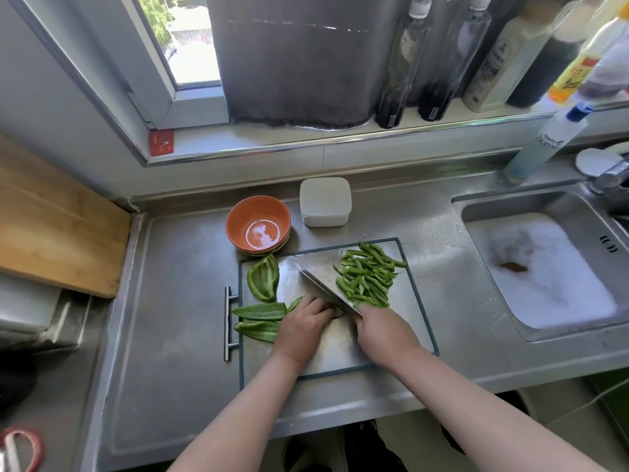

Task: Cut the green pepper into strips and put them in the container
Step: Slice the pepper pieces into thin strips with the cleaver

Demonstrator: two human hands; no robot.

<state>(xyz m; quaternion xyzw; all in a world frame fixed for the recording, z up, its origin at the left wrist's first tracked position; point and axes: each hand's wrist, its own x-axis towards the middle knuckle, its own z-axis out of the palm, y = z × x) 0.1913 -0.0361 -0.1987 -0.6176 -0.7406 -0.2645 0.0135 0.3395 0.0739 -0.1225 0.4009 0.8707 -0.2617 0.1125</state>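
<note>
Curls the fingers (323, 310) of the left hand (304, 323) over a small green pepper piece (338, 313) and pins it to the steel cutting board (340, 352); most of that piece hidden under the knuckles. Wraps the right hand (381, 327) tightly round the handle of a broad kitchen knife (323, 290); handle itself buried in the fist, blade reaching away toward the far left, edge down at the pinned piece, just beside the left fingertips.

Right of the blade, on the board's far right part: a loose heap of cut pepper strips (367, 277), touching the flat of the blade. Left of the left hand: three uncut pepper slabs, one curved near the board's far left corner (263, 279), two flatter ones (260, 311) overlapping the board's left edge by its bar handle (227, 323).

Beyond the board, on the steel counter (177, 301): an orange bowl (257, 221), no pepper in it, touching the board's far edge and seemingly stacked on a second bowl; just to its right a white lidded container (325, 201), lid on.

Further out: a sink (544, 274) on the right, a dish soap bottle (548, 141) behind it, a wooden board (51, 233) leaning at the left, sauce bottles (442, 63) and a grey cloth (292, 63) on the window sill.
</note>
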